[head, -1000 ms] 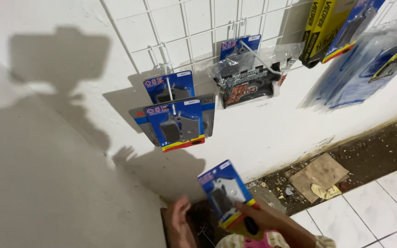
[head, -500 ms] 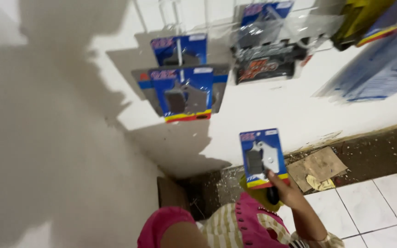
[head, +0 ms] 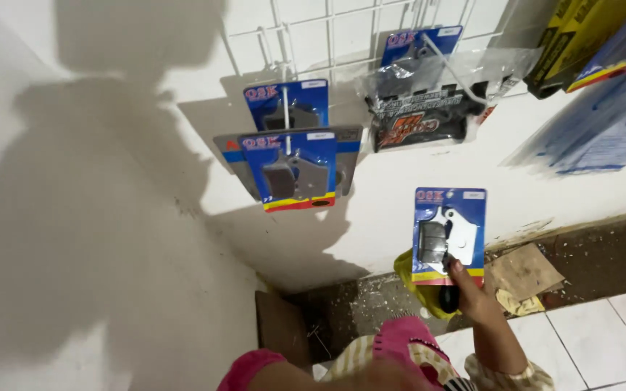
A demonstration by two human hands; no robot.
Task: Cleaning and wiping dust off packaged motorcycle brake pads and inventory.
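My right hand grips the lower edge of a blue blister pack with grey metal pads under clear plastic, held upright in front of the white wall. Up and to the left, two similar blue packs hang from hooks on a white wire grid. A clear bag with a black part hangs beside them. A blurred forearm with a pink sleeve lies along the bottom edge. My left hand does not show.
Yellow-and-black packs and blue plastic-wrapped goods hang at the top right. Below the pack are a yellow bag and a cardboard scrap on dirty ground, white floor tiles and a brown box in the corner.
My right hand has lifted the blue pack up and to the right, from low near the floor toward the wall. The left hand seen earlier has dropped out of view.
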